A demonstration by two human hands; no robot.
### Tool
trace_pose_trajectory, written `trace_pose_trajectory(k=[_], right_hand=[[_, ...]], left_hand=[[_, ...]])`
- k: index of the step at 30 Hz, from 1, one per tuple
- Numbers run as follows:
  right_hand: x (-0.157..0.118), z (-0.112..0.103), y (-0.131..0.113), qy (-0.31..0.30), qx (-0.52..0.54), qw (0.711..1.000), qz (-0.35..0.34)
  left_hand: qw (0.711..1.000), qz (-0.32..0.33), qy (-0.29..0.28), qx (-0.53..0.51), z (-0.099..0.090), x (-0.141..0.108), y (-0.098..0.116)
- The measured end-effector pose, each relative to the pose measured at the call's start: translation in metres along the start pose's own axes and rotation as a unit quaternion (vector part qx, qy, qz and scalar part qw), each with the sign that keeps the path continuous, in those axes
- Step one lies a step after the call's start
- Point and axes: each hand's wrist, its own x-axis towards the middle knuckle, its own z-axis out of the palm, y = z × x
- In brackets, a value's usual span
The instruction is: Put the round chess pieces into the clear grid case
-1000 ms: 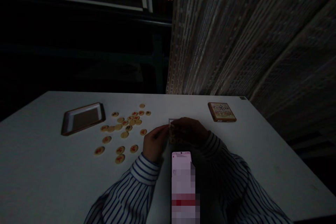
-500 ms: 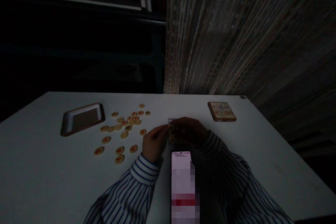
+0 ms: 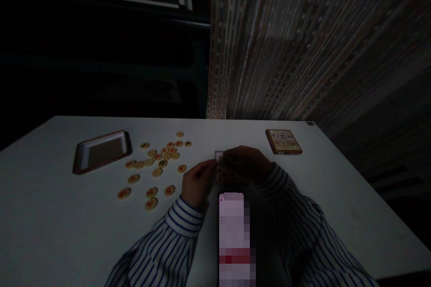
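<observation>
Close in front of me sits a small box [image 3: 230,178] with rows of round Chinese chess pieces in it, partly covered by my hands. My left hand [image 3: 198,183] is closed, its thumb and fingertips pinched at the box's left edge. Over the box's upper right part, my right hand [image 3: 247,163] is curled downward with its fingers together. Its fingertips lie in deep shadow, so whatever they hold is hidden. Left of my hands, several loose wooden chess pieces [image 3: 162,163] lie scattered, some with red or dark characters, others blank side up.
Just below the box lies a phone [image 3: 232,228] with a lit screen. An open brown-rimmed tray or lid [image 3: 126,136] rests at the far left. A flat printed box [image 3: 284,141] lies at the right on the white table [image 3: 336,215]. A string curtain [image 3: 256,54] hangs behind.
My right hand has shifted slightly up and right, showing more of the pieces in the box. My left hand stays at the box's edge. The view has moved a little.
</observation>
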Motion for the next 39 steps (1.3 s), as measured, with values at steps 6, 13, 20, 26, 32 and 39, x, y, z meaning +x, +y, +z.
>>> trace_pose_trajectory(k=[6, 13, 20, 26, 32, 39], right_hand=[[-0.004, -0.013, 0.011, 0.01, 0.002, 0.999, 0.035], [-0.01, -0.015, 0.026, -0.007, -0.024, 0.998, 0.062], [-0.01, -0.012, 0.037, -0.041, -0.018, 0.997, 0.061], [-0.011, -0.009, 0.042, -0.069, 0.001, 0.996, 0.06], [-0.011, -0.004, 0.046, -0.093, -0.006, 0.992, 0.088], [-0.012, -0.002, 0.049, -0.129, -0.031, 0.985, 0.109]], left_hand=[[1.0, -0.011, -0.005, 0.028, 0.0, 0.001, -0.002], [0.996, 0.014, -0.034, 0.085, -0.001, 0.001, -0.017], [0.98, 0.061, -0.063, 0.177, -0.002, 0.001, -0.022], [0.961, 0.09, -0.086, 0.248, -0.002, 0.001, -0.02], [0.953, 0.103, -0.089, 0.27, -0.002, 0.0, -0.024], [0.948, 0.099, -0.094, 0.287, -0.001, 0.0, -0.024]])
